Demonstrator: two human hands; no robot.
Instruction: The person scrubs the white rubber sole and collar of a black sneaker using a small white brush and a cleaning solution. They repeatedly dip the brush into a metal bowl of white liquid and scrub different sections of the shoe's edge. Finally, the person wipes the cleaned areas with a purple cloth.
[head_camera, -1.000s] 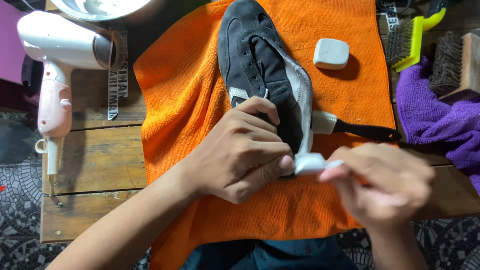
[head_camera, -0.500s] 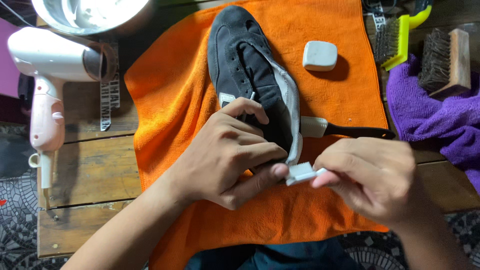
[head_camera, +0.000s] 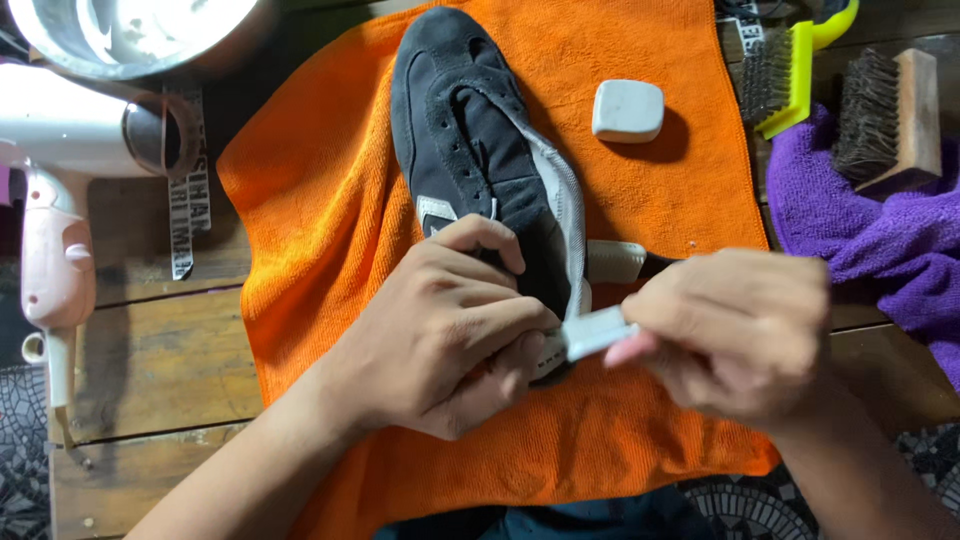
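Holding the dark suede shoe (head_camera: 470, 170) down with our left hand (head_camera: 440, 335), fingers curled tight around its heel end, while our right hand (head_camera: 735, 335) pinches a small white eraser block (head_camera: 597, 331) and presses its tip against the pale sole edge right by the heel. Shoe's lying on its side on an orange towel (head_camera: 320, 230) spread over the wooden bench (head_camera: 150, 350), toe pointing to the far side. A second white block (head_camera: 627, 109) sits on the towel to the right of the shoe, well apart from our hands. Just behind our right hand a brush with a white head (head_camera: 614, 260) pokes out from under the shoe. Far right we've got a yellow-green brush (head_camera: 790, 70) and a wooden brush (head_camera: 890, 115) on a purple cloth (head_camera: 880, 250). Far left there's a white and pink hair dryer (head_camera: 70, 180) and a metal bowl (head_camera: 130, 35).
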